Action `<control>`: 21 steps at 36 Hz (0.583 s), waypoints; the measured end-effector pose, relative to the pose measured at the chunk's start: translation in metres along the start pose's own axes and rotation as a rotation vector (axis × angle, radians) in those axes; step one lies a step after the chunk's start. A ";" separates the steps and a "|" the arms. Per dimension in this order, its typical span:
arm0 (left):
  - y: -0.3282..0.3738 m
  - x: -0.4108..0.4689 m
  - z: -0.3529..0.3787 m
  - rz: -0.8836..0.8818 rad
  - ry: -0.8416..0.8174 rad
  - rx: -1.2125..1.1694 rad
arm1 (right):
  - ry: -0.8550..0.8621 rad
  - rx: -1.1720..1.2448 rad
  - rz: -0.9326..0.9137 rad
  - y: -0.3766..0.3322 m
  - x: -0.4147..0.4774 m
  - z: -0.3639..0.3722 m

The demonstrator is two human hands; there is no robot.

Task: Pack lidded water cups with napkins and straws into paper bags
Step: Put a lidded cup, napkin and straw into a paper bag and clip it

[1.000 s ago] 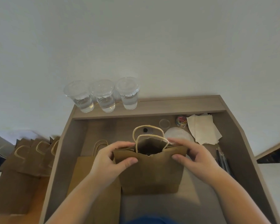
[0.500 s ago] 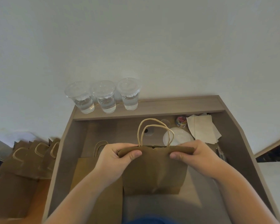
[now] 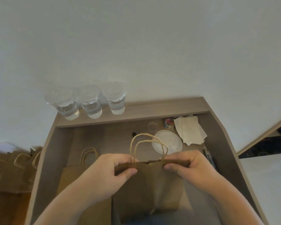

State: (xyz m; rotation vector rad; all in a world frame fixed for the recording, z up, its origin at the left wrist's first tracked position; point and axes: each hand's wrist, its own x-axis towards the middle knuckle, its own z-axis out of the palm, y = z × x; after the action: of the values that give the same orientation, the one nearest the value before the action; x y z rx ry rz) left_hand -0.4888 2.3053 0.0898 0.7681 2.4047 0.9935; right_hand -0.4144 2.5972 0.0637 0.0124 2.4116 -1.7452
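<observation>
1. Fingers: the left hand [image 3: 107,174] and right hand [image 3: 190,168] each pinch the top edge of the bag [image 3: 149,189]. The thumbs are on the near face and the fingers [image 3: 182,157] are curled over the far side, clamped on the paper.
2. Change: a second ago the bag's mouth gaped, with a hand at each end. Half a second ago the two lips were pressed together. Now the top is a flat, tight strip between the hands, and the hands sit a little closer to the handles.
3. Handles [image 3: 148,143]: both loops stand upright together, one just behind the other, between the two hands.
4. Bag position: it stands on the bench [image 3: 104,138], near the front edge and right of centre. Its contents are hidden now that the mouth is shut.
5. Reading: this looks like the closing step for this bag. A fold or crease along the top probably comes next, then setting it aside.
6. Nearby: a flat bag [image 3: 66,179] lies under the left forearm. A loose lid [image 3: 167,142] lies just behind the handles, and napkins [image 3: 190,130] sit at the back right.
7. Further out: three lidded cups [image 3: 91,103] of water stand on the back ledge. A stack of bags [image 3: 10,168] lies off the bench to the left.
8. Judgement: with three cups unpacked, most of the job remains.
</observation>
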 end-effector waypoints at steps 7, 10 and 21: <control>0.021 0.007 0.007 0.021 0.005 0.040 | -0.030 0.043 -0.056 0.004 -0.004 -0.013; 0.026 0.009 0.012 0.034 0.031 0.085 | -0.195 0.246 -0.063 0.011 0.001 -0.035; 0.037 0.009 0.017 -0.058 0.008 0.067 | 0.372 -0.356 0.286 0.103 0.161 -0.059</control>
State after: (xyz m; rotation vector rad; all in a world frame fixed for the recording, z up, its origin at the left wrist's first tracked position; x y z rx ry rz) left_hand -0.4735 2.3417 0.1046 0.7150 2.4638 0.8990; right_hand -0.5702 2.6715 -0.0373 0.6559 2.7708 -1.2615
